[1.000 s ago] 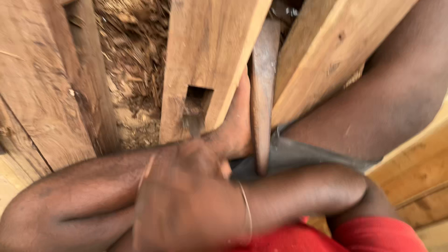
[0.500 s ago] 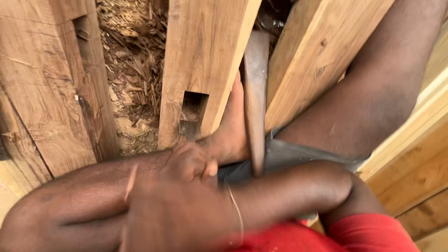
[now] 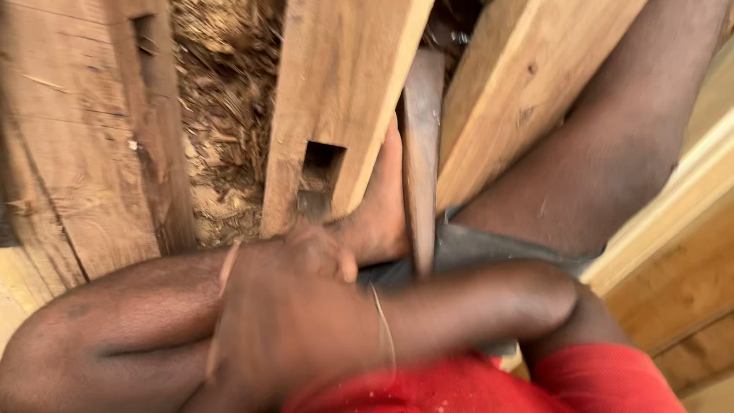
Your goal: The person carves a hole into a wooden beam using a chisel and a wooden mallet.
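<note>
My right hand (image 3: 290, 329) is blurred at lower centre, fingers curled, resting against my bent left leg (image 3: 115, 336). A thin bracelet (image 3: 382, 329) circles its wrist, and the forearm (image 3: 489, 306) reaches in from the right. A thin pale strip (image 3: 226, 268) runs along the hand's left edge; I cannot tell what it is or whether the hand holds it. Just above the hand lies a wooden beam (image 3: 344, 84) with a square mortise hole (image 3: 321, 172). A bare foot (image 3: 382, 214) rests against the beam. My left hand is out of view.
A second beam with a slot (image 3: 84, 138) lies at left, with wood shavings (image 3: 222, 107) between the beams. A pale plank (image 3: 520, 84) and a narrow dark board (image 3: 420, 145) lie at right. My other leg (image 3: 612, 153) crosses the upper right. Planks (image 3: 680, 275) line the right edge.
My right hand has slid a little left and lower along my leg and is now motion-blurred. The beams and the foot stay where they were.
</note>
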